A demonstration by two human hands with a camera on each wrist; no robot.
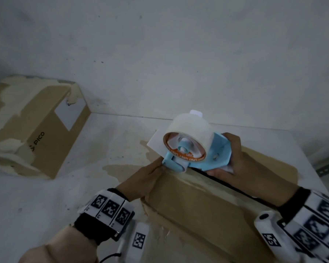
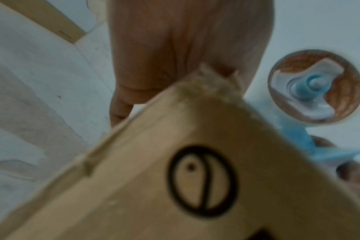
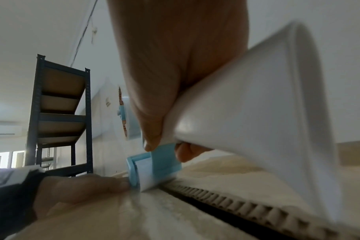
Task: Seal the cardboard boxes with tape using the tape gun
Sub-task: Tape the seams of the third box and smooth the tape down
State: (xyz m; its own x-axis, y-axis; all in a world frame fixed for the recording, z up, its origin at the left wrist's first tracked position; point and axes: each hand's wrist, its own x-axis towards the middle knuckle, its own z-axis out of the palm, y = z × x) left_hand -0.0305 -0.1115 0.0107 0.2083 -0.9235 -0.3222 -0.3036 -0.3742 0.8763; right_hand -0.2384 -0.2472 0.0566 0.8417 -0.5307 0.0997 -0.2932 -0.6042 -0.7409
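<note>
Right hand point(image 1: 234, 164) at about four o'clock in the head view, fingers wrapped round the white handle of the blue tape gun point(image 1: 196, 149). Gun's roller end planted on the far end of the near cardboard box point(image 1: 207, 205), right on the centre seam point(image 1: 226, 184), tape roll point(image 1: 186, 135) standing above it. Seam open as a dark gap running from the roller back toward five o'clock, corrugated flap edge plain in the right wrist view, no fresh strip visible along it.

Left hand point(image 1: 144, 179) at about six o'clock, laid over the box's far left corner, fingertips touching the roller end of the gun. Whether pinning the tape's start or merely steadying the flap: cannot tell. Fingers seemingly fairly flat against the cardboard, though blurred in the left wrist view.

Second cardboard box point(image 1: 36, 128) at nine o'clock, well apart, against the wall, carrying torn pale patches and a white label; sealed or not, cannot tell from here.

By the look of things, very start of a taping pass on the near box: tape anchored at the far end at most, the whole length of seam left to cover, then the cut. Old tape residue and torn paper across the box top, possibly poor ground for adhesion.
</note>
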